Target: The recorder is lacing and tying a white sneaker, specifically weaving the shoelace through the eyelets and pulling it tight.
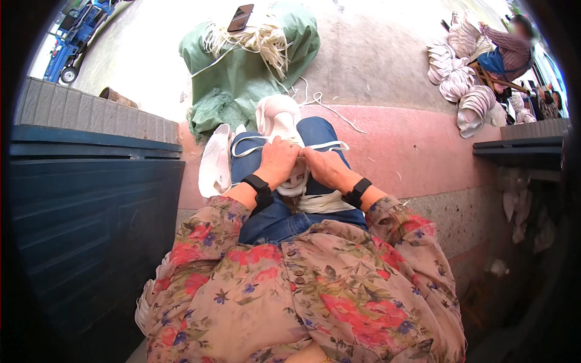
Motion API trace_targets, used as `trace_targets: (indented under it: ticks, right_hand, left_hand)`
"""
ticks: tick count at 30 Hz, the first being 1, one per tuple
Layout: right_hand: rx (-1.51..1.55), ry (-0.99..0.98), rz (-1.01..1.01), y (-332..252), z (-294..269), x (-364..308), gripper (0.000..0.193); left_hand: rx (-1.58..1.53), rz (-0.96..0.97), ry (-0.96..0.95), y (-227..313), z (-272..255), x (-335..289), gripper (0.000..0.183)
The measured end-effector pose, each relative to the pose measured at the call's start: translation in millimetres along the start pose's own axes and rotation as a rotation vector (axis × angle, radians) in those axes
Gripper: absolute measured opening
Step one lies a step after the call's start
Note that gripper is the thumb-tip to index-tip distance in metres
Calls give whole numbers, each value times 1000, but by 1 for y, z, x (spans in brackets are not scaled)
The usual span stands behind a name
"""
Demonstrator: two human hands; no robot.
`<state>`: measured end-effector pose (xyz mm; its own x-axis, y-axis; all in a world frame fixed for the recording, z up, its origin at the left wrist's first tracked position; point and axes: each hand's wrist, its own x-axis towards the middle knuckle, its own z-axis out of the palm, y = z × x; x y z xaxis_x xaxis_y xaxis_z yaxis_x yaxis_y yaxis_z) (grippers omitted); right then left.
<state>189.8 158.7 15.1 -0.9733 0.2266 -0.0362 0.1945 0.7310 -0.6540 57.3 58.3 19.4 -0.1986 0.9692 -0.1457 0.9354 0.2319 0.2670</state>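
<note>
A pale pinkish-white shoe [279, 116] lies across my lap between my thighs, toe pointing away from me. My left hand [278, 160] and my right hand [327, 167] meet over its lacing, fingers closed in a pinch. A white shoelace [247, 143] loops out to the left of my left hand, and another stretch of lace [336, 145] sticks out right of my right hand. The exact grip on the lace is partly hidden by my fingers. Beside my left leg rests a second white shoe piece [215, 162]. A bundle of white laces [324, 203] lies on my right thigh.
Ahead, a green sack-covered heap [227, 85] bears loose white laces [272, 45] and a phone [241, 17]. Dark door panels [91, 224] flank my left. At the far right a person [511, 51] sits by stacked white shoe pieces [475, 109]. A blue vehicle [69, 42] stands far left.
</note>
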Motion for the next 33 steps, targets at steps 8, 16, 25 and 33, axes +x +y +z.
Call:
trace_targets:
  ticks: [8, 16, 25, 33]
  right_hand:
    - [279, 171, 144, -4, 11, -4, 13]
    - [427, 326, 268, -2, 2, -6, 13]
    - [435, 148, 393, -7, 13, 10, 18]
    - [115, 106, 347, -18, 21, 23, 20]
  left_hand:
    - [-235, -86, 84, -1, 4, 2, 10]
    - [-1018, -331, 363, -16, -16, -23, 13]
    - [-1369, -443, -729, -35, -59, -82, 20]
    - [-1282, -98, -695, -16, -73, -80, 24]
